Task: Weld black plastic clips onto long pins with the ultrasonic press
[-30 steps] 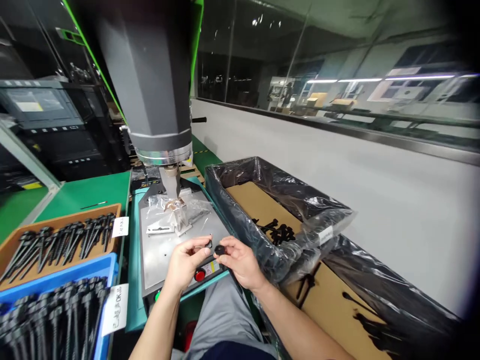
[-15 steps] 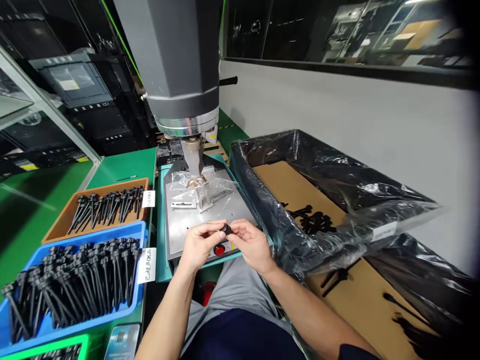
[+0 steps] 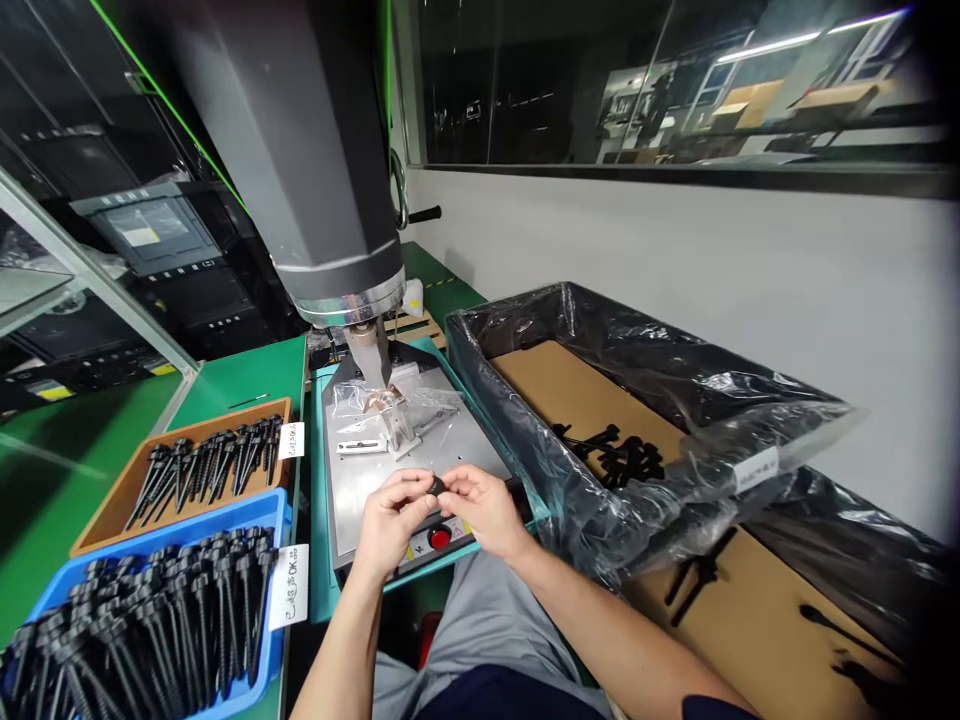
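Green bench [image 3: 240, 375], grey machine plate [image 3: 360, 480]

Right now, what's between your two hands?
A small black part, pinched by the fingers of the left hand and right hand, in the head view.

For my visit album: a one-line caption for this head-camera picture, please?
Left hand and right hand pinch a small black part by a red button, near a grey press head.
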Tool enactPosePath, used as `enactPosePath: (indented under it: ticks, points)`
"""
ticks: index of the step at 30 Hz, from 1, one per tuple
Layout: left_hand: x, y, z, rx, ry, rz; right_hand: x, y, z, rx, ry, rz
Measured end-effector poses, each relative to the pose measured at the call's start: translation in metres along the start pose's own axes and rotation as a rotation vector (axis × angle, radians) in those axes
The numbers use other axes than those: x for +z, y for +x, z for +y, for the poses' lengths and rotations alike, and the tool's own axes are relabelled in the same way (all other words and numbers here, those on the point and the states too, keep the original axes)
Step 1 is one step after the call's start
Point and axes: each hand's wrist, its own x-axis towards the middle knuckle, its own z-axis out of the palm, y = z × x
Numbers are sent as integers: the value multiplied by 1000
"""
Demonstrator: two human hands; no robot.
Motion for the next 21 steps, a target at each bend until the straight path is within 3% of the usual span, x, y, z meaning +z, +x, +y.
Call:
enactPosePath:
  ticks: [11, 21]
  points:
    - [9, -3, -7, -27, 33, 33, -6, 2, 5, 57, 0, 13]
    - [17, -7, -8, 35, 163, 6, -10, 5, 12, 86, 13, 33]
